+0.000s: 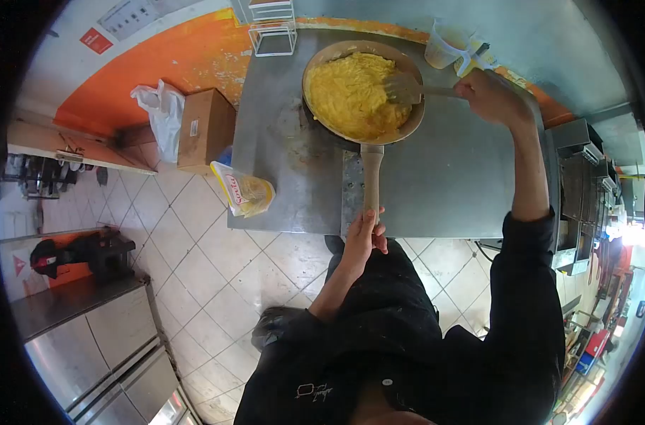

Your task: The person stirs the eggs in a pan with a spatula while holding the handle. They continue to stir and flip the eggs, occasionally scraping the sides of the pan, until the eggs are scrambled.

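Observation:
A beige frying pan (416, 122) sits toward the back of the steel counter, its long handle pointing at me. Yellow egg-like food (351, 99) covers most of its inside. The end of the pan's handle is in my left hand (365, 237), fingers wrapped around it. My right hand (496, 98), to the right of the pan, grips the handle of a spatula (404, 88). The spatula's broad, slotted-looking head rests at the right side of the food. What burner lies under the pan is mostly hidden.
On the steel counter (450, 191), a yellow-and-white bag (244, 193) lies at the front left corner. A clear plastic jug (444, 48) and a yellow-labelled container (475, 60) stand at the back right. A white wire rack (273, 35) is at the back left. A cardboard box (205, 131) stands beyond the left edge.

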### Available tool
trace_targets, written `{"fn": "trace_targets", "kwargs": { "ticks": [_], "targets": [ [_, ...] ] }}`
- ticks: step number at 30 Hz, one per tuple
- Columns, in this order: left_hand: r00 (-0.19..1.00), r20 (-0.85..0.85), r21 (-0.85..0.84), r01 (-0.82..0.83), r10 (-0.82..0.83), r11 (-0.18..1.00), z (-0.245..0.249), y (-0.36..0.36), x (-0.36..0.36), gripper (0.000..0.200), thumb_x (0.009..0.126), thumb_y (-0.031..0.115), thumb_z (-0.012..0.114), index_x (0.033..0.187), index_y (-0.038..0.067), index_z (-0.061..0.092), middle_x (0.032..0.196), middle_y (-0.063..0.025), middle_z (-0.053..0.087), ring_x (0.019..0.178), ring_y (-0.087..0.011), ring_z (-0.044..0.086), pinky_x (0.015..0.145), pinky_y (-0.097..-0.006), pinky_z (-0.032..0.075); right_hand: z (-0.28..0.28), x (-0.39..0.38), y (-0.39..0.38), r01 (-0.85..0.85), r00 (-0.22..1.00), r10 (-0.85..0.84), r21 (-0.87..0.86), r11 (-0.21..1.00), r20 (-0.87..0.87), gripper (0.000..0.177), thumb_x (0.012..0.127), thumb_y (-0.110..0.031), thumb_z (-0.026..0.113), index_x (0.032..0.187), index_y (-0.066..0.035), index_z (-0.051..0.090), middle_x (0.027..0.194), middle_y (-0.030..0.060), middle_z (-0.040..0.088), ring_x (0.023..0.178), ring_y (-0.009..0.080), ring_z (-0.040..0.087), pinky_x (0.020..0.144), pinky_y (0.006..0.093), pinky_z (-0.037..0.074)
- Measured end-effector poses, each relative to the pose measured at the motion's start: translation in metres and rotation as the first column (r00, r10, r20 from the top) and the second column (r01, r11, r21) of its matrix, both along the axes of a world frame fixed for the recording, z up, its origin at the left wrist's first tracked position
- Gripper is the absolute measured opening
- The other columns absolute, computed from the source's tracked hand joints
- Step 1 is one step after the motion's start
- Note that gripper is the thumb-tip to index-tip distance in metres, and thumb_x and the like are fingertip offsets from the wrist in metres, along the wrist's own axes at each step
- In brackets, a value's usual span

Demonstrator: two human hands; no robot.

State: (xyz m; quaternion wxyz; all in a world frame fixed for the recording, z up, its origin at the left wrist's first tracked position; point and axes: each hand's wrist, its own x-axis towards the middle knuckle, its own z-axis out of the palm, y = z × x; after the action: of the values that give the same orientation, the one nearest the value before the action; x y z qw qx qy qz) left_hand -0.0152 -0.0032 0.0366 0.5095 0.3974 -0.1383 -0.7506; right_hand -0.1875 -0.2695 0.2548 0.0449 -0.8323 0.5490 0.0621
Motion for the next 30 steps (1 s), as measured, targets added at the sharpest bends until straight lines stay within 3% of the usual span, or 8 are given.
{"fn": "trace_targets", "kwargs": {
  "ticks": [2, 6, 7, 9, 12, 20, 23, 30],
  "targets": [
    [1.0, 0.008, 0.008, 0.005, -0.005, 1.0, 0.0, 0.0, 0.0, 0.053, 0.099, 0.047, 0.047, 0.125, 0.001, 0.048, 0.071, 0.0013, 0.045, 0.052, -0.0118, 0.052, 0.052, -0.0291, 0.049, -0.009, 0.002, -0.024, 0.083, 0.995, -0.081, 0.038, 0.996, -0.053, 0.017, 0.081, -0.009, 0.057, 0.065, -0.007, 0.062, 0.056, 0.0132, 0.056, 0.054, 0.0276, 0.055, 0.056, 0.0418, 0.044],
    [1.0, 0.025, -0.009, 0.003, -0.003, 1.0, 0.004, -0.002, -0.002, 0.053, 0.099, 0.047, 0.048, 0.125, 0.001, 0.048, 0.07, 0.0016, 0.046, 0.051, -0.0113, 0.052, 0.051, -0.0288, 0.049, -0.154, -0.038, -0.145, -0.487, 0.788, 0.424, -0.031, 0.873, -0.446, 0.022, 0.089, -0.013, 0.051, 0.077, 0.001, 0.063, 0.066, 0.0164, 0.063, 0.062, 0.0279, 0.063, 0.057, 0.0421, 0.047],
    [1.0, 0.026, -0.004, -0.001, 0.001, 1.0, 0.002, -0.003, -0.003, 0.053, 0.099, 0.048, 0.048, 0.124, 0.002, 0.048, 0.07, 0.0012, 0.046, 0.05, -0.0114, 0.052, 0.049, -0.0278, 0.049, -0.134, -0.02, -0.126, -0.483, 0.792, 0.419, -0.035, 0.875, -0.444, 0.022, 0.089, -0.013, 0.051, 0.077, 0.001, 0.063, 0.066, 0.0164, 0.063, 0.062, 0.0279, 0.063, 0.057, 0.0421, 0.047],
    [1.0, 0.03, -0.002, 0.0, 0.0, 1.0, 0.0, -0.002, -0.003, 0.052, 0.098, 0.049, 0.048, 0.122, 0.003, 0.049, 0.069, 0.0008, 0.046, 0.048, -0.0114, 0.053, 0.047, -0.0268, 0.05, -0.069, 0.037, -0.05, 0.025, 0.991, -0.048, 0.178, 0.984, 0.127, 0.023, 0.091, -0.016, 0.052, 0.079, 0.001, 0.063, 0.068, 0.0179, 0.063, 0.065, 0.0326, 0.064, 0.059, 0.045, 0.048],
    [1.0, 0.019, -0.003, 0.012, -0.012, 1.0, 0.0, -0.002, -0.002, 0.052, 0.099, 0.047, 0.048, 0.125, 0.002, 0.048, 0.07, 0.0023, 0.046, 0.052, -0.0109, 0.052, 0.052, -0.0283, 0.049, -0.087, 0.034, -0.011, -0.184, 0.913, 0.23, -0.164, 0.969, 0.337, 0.023, 0.091, -0.017, 0.055, 0.08, 0.001, 0.063, 0.073, 0.02, 0.064, 0.067, 0.0379, 0.064, 0.061, 0.0483, 0.048],
    [1.0, 0.006, 0.001, 0.006, -0.006, 1.0, -0.004, -0.004, -0.004, 0.048, 0.099, 0.046, 0.048, 0.121, 0.004, 0.049, 0.069, 0.0003, 0.048, 0.048, -0.0117, 0.053, 0.048, -0.0275, 0.05, -0.048, 0.011, 0.102, -0.145, 0.986, 0.153, -0.112, 0.983, 0.069, 0.023, 0.093, -0.017, 0.056, 0.113, -0.008, 0.065, 0.079, 0.0201, 0.065, 0.078, 0.0383, 0.064, 0.07, 0.0493, 0.05],
    [1.0, 0.013, -0.006, 0.003, -0.003, 1.0, -0.002, -0.004, -0.003, 0.047, 0.1, 0.045, 0.048, 0.121, 0.004, 0.05, 0.069, 0.0003, 0.048, 0.048, -0.0114, 0.053, 0.048, -0.0277, 0.05, -0.023, 0.002, 0.122, -0.134, 0.978, 0.137, -0.032, 0.99, 0.155, 0.029, 0.091, -0.015, 0.057, 0.119, -0.008, 0.063, 0.085, 0.0197, 0.066, 0.079, 0.038, 0.064, 0.071, 0.0485, 0.05],
    [0.998, 0.049, 0.009, 0.026, -0.027, 1.0, -0.009, -0.002, -0.004, 0.048, 0.1, 0.044, 0.048, 0.123, 0.003, 0.049, 0.071, 0.0006, 0.048, 0.05, -0.011, 0.053, 0.049, -0.0279, 0.049, -0.098, 0.058, 0.072, -0.223, 0.895, 0.175, 0.073, 0.972, 0.41, 0.016, 0.087, -0.006, 0.053, 0.094, -0.001, 0.068, 0.079, 0.0214, 0.066, 0.078, 0.0396, 0.064, 0.072, 0.048, 0.05]
  ]
}}
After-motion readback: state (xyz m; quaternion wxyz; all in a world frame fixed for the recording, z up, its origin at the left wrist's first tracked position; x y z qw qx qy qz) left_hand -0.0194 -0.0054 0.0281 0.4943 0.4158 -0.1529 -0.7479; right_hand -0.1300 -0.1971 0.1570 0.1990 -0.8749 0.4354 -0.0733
